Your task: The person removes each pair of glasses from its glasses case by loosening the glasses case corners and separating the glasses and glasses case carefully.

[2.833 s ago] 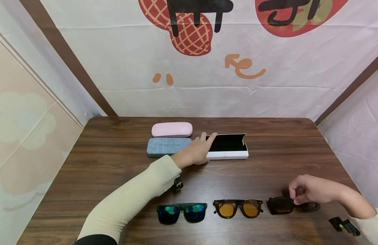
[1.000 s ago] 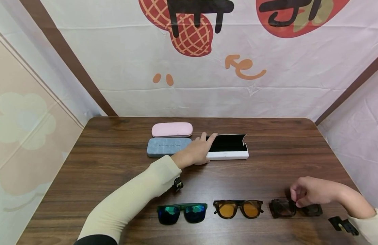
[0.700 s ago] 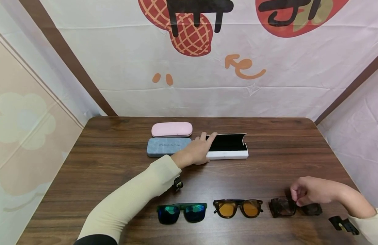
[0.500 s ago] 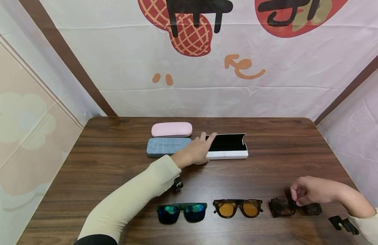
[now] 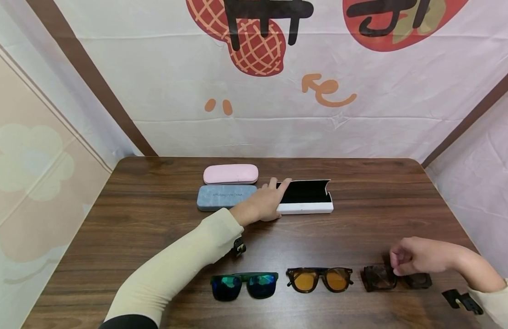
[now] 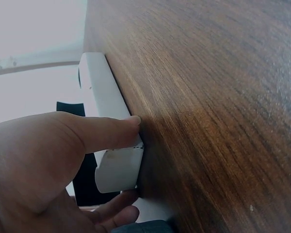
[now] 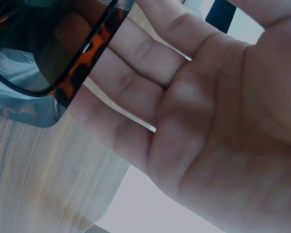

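A white glasses case (image 5: 305,209) with a black lining stands open at the middle back of the table. My left hand (image 5: 259,204) grips its left end; the left wrist view has the thumb (image 6: 111,132) along the white front wall and fingertips at the end. Over at the right, my right hand (image 5: 426,257) pinches dark sunglasses (image 5: 379,278) at their middle, hiding part of the frame. Close up, their tortoiseshell rim (image 7: 80,68) crosses in front of the fingers (image 7: 131,82). To their left lie amber-lensed glasses (image 5: 305,280) and green-blue mirrored sunglasses (image 5: 262,287).
A blue glasses case (image 5: 221,196), closed, lies just left of my left hand, with a closed pink case (image 5: 231,173) behind it. The brown wooden table (image 5: 175,228) ends at a printed cloth backdrop (image 5: 167,82).
Since the earliest frame, the dark sunglasses have shifted slightly toward me and tilted, the right hand moving a little with them. My left hand and the white case have stayed put.
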### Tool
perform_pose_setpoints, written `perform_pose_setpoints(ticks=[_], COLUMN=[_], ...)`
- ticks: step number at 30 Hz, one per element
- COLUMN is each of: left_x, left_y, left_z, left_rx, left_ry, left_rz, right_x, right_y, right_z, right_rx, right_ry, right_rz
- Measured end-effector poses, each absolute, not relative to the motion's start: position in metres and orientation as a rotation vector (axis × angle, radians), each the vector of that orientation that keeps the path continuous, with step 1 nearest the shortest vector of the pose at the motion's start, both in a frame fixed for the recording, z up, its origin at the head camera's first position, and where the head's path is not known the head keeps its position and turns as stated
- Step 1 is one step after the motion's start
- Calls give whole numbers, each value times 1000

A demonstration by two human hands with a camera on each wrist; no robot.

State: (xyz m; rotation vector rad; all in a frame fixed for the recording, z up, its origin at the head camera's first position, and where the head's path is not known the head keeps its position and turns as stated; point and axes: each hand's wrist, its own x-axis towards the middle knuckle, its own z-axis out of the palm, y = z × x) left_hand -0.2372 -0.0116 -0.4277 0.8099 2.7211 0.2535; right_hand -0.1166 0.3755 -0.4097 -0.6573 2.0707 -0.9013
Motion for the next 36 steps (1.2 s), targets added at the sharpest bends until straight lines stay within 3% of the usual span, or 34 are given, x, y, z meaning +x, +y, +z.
perform_pose_setpoints(ticks=[10,36], left_x=[-238,-237], left_y=[-12,-12], left_z=[-428,-429], left_rx=[810,813], left_ry=[2723,2730], left_rz=[259,282], right_x=[-122,-131], right_y=[375,333], right_z=[-403,-389], right_rx=[-632,-880], right_ry=[2198,2740], right_rz=[-794,-542])
